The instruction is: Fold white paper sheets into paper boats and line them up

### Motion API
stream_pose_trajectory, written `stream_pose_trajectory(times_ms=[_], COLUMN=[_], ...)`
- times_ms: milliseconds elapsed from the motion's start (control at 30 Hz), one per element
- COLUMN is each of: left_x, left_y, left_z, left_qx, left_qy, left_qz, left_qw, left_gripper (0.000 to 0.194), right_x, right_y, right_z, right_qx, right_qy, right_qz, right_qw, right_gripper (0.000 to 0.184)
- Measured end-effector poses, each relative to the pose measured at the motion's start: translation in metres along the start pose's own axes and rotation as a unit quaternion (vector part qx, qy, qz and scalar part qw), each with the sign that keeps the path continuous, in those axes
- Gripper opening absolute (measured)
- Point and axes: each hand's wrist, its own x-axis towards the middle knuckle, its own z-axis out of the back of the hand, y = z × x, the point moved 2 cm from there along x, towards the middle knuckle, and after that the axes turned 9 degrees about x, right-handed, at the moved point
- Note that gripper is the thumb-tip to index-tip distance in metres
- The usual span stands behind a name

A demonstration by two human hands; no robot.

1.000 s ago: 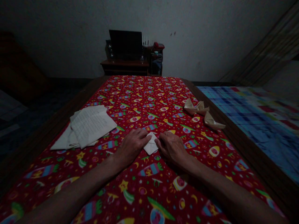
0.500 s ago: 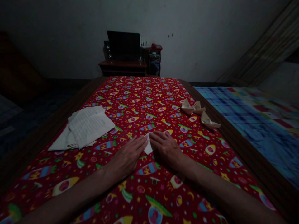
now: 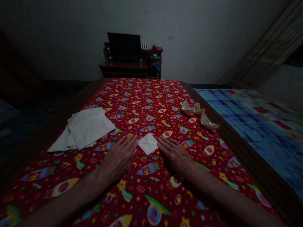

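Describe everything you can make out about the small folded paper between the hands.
The small folded paper is whitish, plain and diamond-shaped, with one corner pointing away from the person. A crease or fold edge crosses its middle from side to side. It lies flat on the red patterned cloth, between the left hand and right hand. Fingertips are close to its side corners; whether they touch is unclear.

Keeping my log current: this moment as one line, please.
folded paper: diamond on red cloth; left hand: open, by left corner; right hand: open, by right corner; paper stack: left
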Motion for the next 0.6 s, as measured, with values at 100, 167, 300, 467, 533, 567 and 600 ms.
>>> stream_pose_trajectory(times_ms=[100,167,300,467,533,567,600], left_x=[0.002,0.007,0.023,0.039,0.045,0.048,0.051], left_y=[0.002,0.003,0.005,0.012,0.017,0.019,0.022], left_z=[0.0,0.001,0.002,-0.002,-0.004,-0.006,-0.007], left_qx=[-0.013,-0.042,-0.119,-0.126,-0.166,-0.202,-0.24], left_qy=[-0.018,-0.034,-0.057,-0.029,0.003,0.026,0.05], left_qz=[-0.004,0.016,0.081,0.149,0.169,0.182,0.194], left_qw=[1.0,0.998,0.988,0.98,0.972,0.962,0.95], left_gripper=[0.05,0.045,0.025,0.028,0.03,0.031,0.032], right_x=[0.004,0.006,0.009,0.007,0.008,0.009,0.01], right_y=[0.002,0.004,0.007,0.006,0.005,0.005,0.006], right_z=[0.0,0.0,-0.002,-0.005,-0.004,-0.003,0.0], right_qx=[-0.002,-0.012,-0.007,0.008,0.011,0.012,0.01], right_qy=[-0.006,-0.01,-0.038,-0.077,-0.079,-0.081,-0.085], right_qz=[0.0,0.0,-0.011,-0.028,-0.026,-0.026,-0.028], right_qw=[1.0,1.0,0.999,0.997,0.996,0.996,0.996], right_gripper=[0.044,0.041,0.036,0.033,0.03,0.028,0.025])
